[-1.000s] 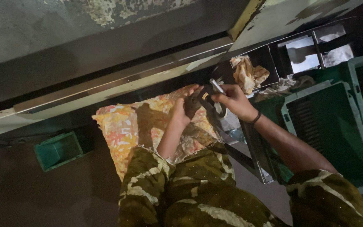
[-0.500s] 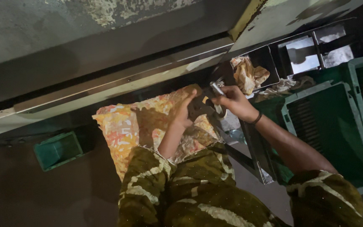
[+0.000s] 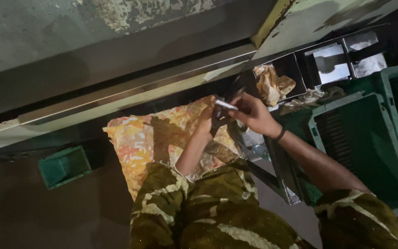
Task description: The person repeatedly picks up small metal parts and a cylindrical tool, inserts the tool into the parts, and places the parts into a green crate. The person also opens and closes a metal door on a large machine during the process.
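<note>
Both hands up at the dark part [image 3: 218,117]: right hand [image 3: 254,115] pinches a shiny strip [image 3: 226,105], left hand [image 3: 206,122] steadies it, grip unclear; fitting step, needs careful lining up

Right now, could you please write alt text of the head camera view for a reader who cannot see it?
Seen from above, a person's left hand and right hand meet over a small dark part with a thin silvery piece, above a floral cloth on the lap. Green crates stand to the right, a small green bin to the left.
</note>
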Demonstrator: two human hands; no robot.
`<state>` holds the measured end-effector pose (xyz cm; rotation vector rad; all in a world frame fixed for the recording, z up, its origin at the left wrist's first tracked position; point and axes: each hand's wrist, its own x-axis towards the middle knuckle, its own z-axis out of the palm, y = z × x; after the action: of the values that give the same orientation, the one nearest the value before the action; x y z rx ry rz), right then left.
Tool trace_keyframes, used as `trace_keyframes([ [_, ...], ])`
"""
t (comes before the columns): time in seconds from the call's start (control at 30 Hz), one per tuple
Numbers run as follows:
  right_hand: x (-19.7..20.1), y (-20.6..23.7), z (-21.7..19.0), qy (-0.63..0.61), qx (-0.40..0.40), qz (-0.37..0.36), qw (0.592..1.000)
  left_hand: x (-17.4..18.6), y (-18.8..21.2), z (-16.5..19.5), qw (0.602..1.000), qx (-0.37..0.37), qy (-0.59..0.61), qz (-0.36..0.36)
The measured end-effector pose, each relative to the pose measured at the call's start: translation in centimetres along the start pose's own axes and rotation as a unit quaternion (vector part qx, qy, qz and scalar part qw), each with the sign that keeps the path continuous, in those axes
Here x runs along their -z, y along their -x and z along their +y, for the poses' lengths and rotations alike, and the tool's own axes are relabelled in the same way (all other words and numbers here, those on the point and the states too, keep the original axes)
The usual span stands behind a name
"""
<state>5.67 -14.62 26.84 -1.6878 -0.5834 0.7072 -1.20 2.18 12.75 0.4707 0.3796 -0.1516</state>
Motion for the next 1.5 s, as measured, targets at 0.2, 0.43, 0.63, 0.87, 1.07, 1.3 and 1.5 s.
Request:
trace_keyframes([
  [0.2,-0.7,-0.1,-1.4,0.016,0.008,0.029,0.999,1.0,-0.7,-1.1,0.999,0.031,-0.028,0.020],
  [0.43,-0.4,-0.3,-1.3,0.003,-0.037,0.000,0.999,0.2,-0.3,-0.9,0.998,0.029,-0.041,0.037],
  [0.63,0.1,-0.2,-1.1,0.029,-0.060,-0.018,0.998,-1.3,0.9,0.1,0.997,0.036,-0.062,0.042],
  [0.87,-0.1,-0.3,-1.2,-0.004,-0.085,-0.019,0.996,-1.0,1.0,0.0,0.997,0.023,-0.063,0.039],
  [1.07,-0.2,-0.3,-1.7,0.026,-0.095,-0.029,0.995,-2.3,2.1,0.9,0.995,0.035,-0.077,0.044],
  [1.3,-0.1,-0.4,-1.8,0.006,-0.052,-0.053,0.997,-3.5,2.8,1.4,0.998,0.012,-0.065,0.022],
  [1.5,0.0,-0.3,-2.3,0.043,-0.078,-0.063,0.994,-2.2,2.6,0.6,0.995,-0.004,-0.094,0.021],
])
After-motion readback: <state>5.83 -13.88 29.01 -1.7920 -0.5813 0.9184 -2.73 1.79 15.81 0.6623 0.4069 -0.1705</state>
